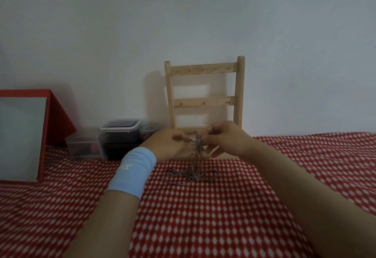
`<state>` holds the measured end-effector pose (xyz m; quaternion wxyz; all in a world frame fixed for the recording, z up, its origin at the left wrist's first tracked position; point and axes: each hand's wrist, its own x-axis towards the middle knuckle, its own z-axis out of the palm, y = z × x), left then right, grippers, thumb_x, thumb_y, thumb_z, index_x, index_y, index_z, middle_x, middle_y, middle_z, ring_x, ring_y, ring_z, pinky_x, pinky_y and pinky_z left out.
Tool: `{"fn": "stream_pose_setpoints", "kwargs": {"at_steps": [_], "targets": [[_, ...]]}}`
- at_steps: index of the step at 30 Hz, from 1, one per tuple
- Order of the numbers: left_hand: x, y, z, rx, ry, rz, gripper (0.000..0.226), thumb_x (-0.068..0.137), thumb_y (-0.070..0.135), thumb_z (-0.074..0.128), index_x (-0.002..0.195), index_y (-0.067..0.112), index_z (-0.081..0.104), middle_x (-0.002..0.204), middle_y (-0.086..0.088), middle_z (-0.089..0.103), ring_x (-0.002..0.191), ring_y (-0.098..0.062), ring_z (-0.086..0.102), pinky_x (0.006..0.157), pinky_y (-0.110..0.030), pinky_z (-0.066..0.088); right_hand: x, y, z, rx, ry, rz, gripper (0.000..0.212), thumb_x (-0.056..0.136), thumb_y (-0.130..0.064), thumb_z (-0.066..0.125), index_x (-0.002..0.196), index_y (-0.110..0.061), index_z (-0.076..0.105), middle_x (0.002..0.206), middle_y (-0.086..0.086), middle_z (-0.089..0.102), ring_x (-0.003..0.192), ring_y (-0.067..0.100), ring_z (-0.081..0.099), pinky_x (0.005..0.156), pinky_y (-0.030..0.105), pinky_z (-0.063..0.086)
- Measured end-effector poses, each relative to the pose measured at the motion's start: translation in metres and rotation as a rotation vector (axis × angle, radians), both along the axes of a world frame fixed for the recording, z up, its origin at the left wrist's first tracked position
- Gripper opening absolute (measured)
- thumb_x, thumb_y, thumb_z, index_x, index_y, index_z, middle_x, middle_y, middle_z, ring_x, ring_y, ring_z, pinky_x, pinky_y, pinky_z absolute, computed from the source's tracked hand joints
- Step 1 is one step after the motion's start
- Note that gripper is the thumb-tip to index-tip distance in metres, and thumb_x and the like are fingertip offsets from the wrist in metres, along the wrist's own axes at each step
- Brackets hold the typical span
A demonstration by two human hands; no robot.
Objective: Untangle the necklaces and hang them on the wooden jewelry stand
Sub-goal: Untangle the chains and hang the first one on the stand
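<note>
Bare forearms reach over a red checked cloth (203, 217), the left wrist in a blue band (133, 173). Left hand (165, 144) and right hand (225, 139) both pinch the necklaces (195, 156) (a leaf pendant (196, 140) between them), chains trailing onto the cloth. Just behind stands the stand (204, 94), hooks bare.
</note>
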<state>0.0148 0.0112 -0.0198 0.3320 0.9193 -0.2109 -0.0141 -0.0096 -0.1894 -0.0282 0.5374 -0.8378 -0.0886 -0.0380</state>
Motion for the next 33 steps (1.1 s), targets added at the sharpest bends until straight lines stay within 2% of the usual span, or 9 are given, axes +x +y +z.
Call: {"fn": "stream_pose_setpoints", "kwargs": {"at_steps": [3,7,11,13,17,23,26,29,33], "targets": [[-0.004,-0.008,-0.003,-0.289,0.049,-0.061,0.013,0.095,0.024,0.060,0.102,0.030,0.070,0.101,0.007,0.074,0.098,-0.009,0.068,0.100,-0.033,0.049,-0.001,0.002,0.001,0.033,-0.032,0.013,0.009,0.099,-0.015,0.065,0.097,-0.008,0.072,0.082,0.005,0.072,0.068,0.013,0.070,0.064,0.029,0.062],[0.002,-0.009,-0.015,-0.324,0.026,-0.026,0.008,0.089,0.023,0.070,0.096,0.023,0.074,0.090,0.001,0.077,0.086,-0.014,0.073,0.089,-0.034,0.056,-0.001,0.003,0.000,0.056,-0.030,0.022,0.009,0.098,-0.014,0.066,0.095,-0.009,0.073,0.073,0.001,0.068,0.062,0.011,0.066,0.066,0.032,0.063],[-0.001,-0.012,-0.015,-0.511,0.097,0.022,0.010,0.089,0.019,0.071,0.097,0.013,0.071,0.081,-0.003,0.075,0.069,-0.012,0.072,0.061,-0.024,0.057,0.001,0.004,-0.003,0.125,0.026,0.070,0.024,0.088,-0.020,0.078,0.109,-0.010,0.072,0.088,0.006,0.077,0.077,0.019,0.073,0.079,0.040,0.064],[-0.002,-0.014,-0.013,-0.538,0.085,0.039,0.010,0.090,0.016,0.069,0.099,0.011,0.069,0.081,-0.004,0.073,0.062,-0.009,0.071,0.055,-0.020,0.055,0.001,0.006,-0.006,0.097,0.068,0.092,0.031,0.084,-0.018,0.083,0.111,-0.010,0.072,0.091,0.008,0.079,0.079,0.020,0.075,0.078,0.039,0.064],[0.001,-0.012,-0.010,-0.387,0.007,0.035,0.006,0.091,0.017,0.068,0.094,0.012,0.065,0.080,-0.007,0.070,0.061,-0.017,0.069,0.055,-0.028,0.058,-0.001,0.008,-0.008,0.070,0.073,0.062,0.014,0.090,-0.008,0.075,0.104,-0.006,0.075,0.083,0.006,0.079,0.071,0.017,0.075,0.068,0.029,0.062],[0.003,-0.007,0.000,-0.124,-0.131,0.050,0.013,0.090,0.024,0.069,0.082,0.017,0.062,0.078,0.002,0.070,0.072,-0.019,0.072,0.076,-0.041,0.059,0.002,0.005,-0.004,-0.059,0.035,0.011,0.010,0.096,-0.008,0.067,0.100,-0.003,0.074,0.088,0.007,0.079,0.068,0.017,0.073,0.066,0.030,0.062],[0.002,-0.003,0.005,0.048,-0.178,0.056,0.014,0.091,0.026,0.067,0.083,0.016,0.063,0.076,0.005,0.071,0.078,-0.018,0.069,0.079,-0.038,0.056,0.001,0.007,-0.004,-0.238,-0.068,-0.030,0.013,0.097,-0.011,0.064,0.095,-0.009,0.076,0.083,0.000,0.079,0.060,0.012,0.071,0.058,0.023,0.058],[-0.001,-0.004,0.010,0.170,-0.178,0.040,0.013,0.093,0.027,0.063,0.089,0.014,0.064,0.078,0.004,0.073,0.082,-0.016,0.068,0.084,-0.036,0.052,0.002,0.009,-0.002,-0.455,-0.177,-0.128,0.016,0.099,-0.020,0.063,0.091,-0.018,0.077,0.076,-0.009,0.077,0.058,0.011,0.070,0.063,0.028,0.060],[-0.002,-0.003,0.013,0.149,-0.158,0.087,0.016,0.093,0.024,0.063,0.089,0.009,0.068,0.072,0.005,0.069,0.073,-0.014,0.064,0.066,-0.024,0.045,-0.001,0.012,0.002,-0.380,-0.287,-0.114,0.012,0.099,-0.018,0.062,0.103,-0.027,0.069,0.077,-0.011,0.075,0.060,-0.008,0.062,0.062,0.021,0.047]]}}
